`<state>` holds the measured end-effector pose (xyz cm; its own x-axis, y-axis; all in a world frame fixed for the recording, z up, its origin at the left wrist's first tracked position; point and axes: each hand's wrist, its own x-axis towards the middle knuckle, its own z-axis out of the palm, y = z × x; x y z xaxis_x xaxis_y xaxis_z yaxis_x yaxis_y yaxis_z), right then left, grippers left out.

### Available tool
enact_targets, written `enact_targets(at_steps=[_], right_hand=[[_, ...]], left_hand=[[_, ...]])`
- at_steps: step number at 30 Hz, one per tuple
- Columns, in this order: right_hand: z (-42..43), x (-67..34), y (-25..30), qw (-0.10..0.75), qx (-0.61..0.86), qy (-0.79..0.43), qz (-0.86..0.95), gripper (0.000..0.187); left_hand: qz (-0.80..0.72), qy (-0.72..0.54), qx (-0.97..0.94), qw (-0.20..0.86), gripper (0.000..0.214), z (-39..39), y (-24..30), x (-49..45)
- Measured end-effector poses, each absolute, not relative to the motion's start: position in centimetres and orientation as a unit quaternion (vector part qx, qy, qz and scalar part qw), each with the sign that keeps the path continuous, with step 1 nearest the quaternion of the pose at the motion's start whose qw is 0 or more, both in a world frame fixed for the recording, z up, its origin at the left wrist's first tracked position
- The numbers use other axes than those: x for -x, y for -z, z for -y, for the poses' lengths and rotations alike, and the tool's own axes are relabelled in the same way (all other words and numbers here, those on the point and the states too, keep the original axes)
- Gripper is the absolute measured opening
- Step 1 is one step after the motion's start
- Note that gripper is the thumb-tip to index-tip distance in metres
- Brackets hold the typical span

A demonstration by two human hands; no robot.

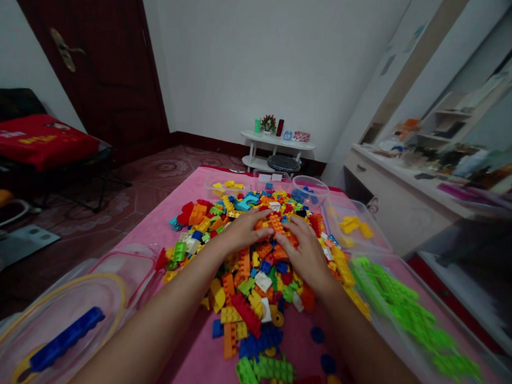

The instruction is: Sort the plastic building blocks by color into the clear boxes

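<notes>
Head view, and from where I stand a person leans both hands into a heap of mixed toy blocks (244,266) spread over the middle of a pink-covered tabletop (180,195). An orange block (276,223) sits near the top of the heap, between the fingertips of the left hand (251,229) and the right hand (303,249). Both hands have their fingers curved and a little apart; blur keeps me from telling whether either one grips that block. Clear containers stand around the heap: to the person's right, a long box (382,316) of bright green pieces (409,315), and beyond it another with yellow pieces (355,225). At the far end, a round tub (310,179) has blue pieces in it. Over on the left, a long blue brick (67,339) lies in a yellow-rimmed round container (121,288). Green bricks (274,369) rest at the near edge of the heap. Behind, a low white stand (279,139) is against the wall, near a dark red door (110,68).
</notes>
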<state>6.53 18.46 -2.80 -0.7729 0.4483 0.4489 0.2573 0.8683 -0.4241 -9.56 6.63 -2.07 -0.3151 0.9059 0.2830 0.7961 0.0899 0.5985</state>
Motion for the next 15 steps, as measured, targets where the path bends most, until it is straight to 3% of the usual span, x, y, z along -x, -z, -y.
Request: enact_targets(at_steps=[5, 9, 12, 15], right_hand=[[-19.7, -4.9, 1.6, 0.323, 0.215, -0.279, 0.878, 0.037], [-17.0, -7.6, 0.7, 0.378, 0.197, -0.236, 0.874, 0.035], [-12.5, -11.3, 1.0, 0.332, 0.080, -0.190, 0.920, 0.035], [-8.4, -14.3, 2.7, 0.224, -0.083, -0.137, 0.961, 0.055]], left_hand=[[-0.771, -0.324, -0.546, 0.041, 0.064, -5.3, 0.6, 9.0], [-0.772, -0.316, -0.552, 0.000, 0.058, -1.7, -0.8, 7.2], [-0.756, -0.352, -0.551, -0.042, 0.048, 1.3, -1.3, 6.0], [-0.757, -0.385, -0.525, -0.052, 0.042, 4.1, -1.2, 5.1]])
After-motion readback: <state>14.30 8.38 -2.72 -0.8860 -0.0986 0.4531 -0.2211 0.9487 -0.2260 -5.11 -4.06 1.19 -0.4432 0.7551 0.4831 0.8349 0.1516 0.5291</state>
